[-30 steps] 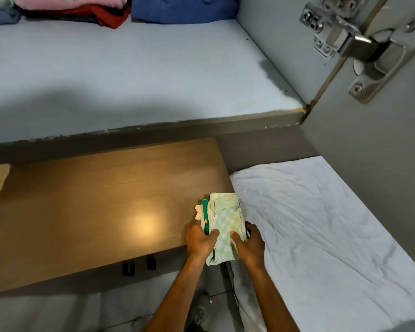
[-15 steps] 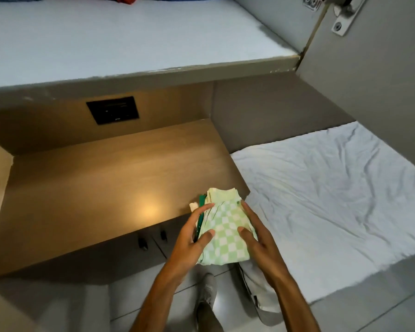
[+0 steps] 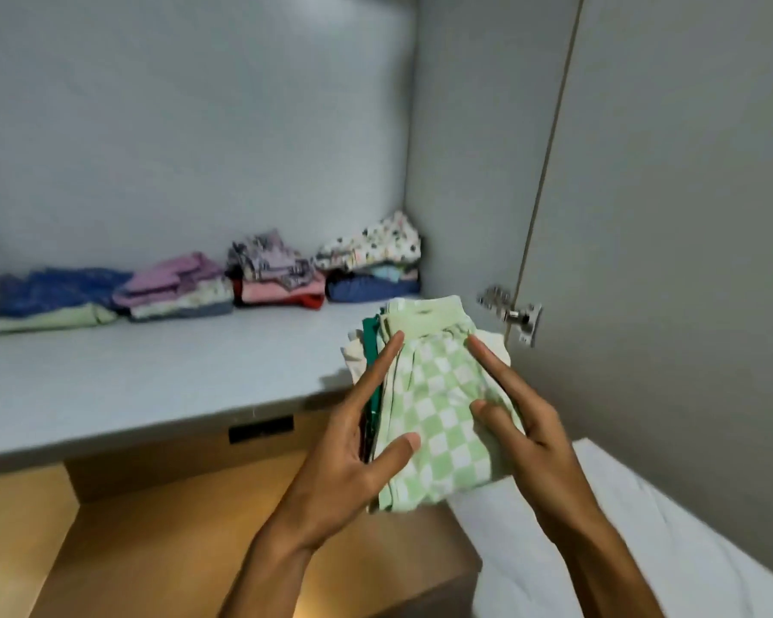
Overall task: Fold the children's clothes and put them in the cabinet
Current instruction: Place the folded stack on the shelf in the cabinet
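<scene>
A small stack of folded children's clothes (image 3: 438,394), topped by a green-and-white checked piece, is held in the air between both hands. My left hand (image 3: 353,443) grips its left side, thumb on top. My right hand (image 3: 523,417) presses its right side with fingers spread. The stack's far end hangs over the front edge of the grey cabinet shelf (image 3: 152,385). Several piles of folded clothes (image 3: 268,274) stand in a row along the back of that shelf.
The open cabinet door (image 3: 670,216) with a metal hinge (image 3: 512,312) stands to the right. Below the shelf is a wooden desk surface (image 3: 188,550) with a black socket plate (image 3: 260,430). A white sheet (image 3: 643,550) covers the bed at lower right.
Both hands have lifted the stack from the desk's corner up to shelf height. My view has swung upward, bringing the cabinet's back wall and clothes piles into sight.
</scene>
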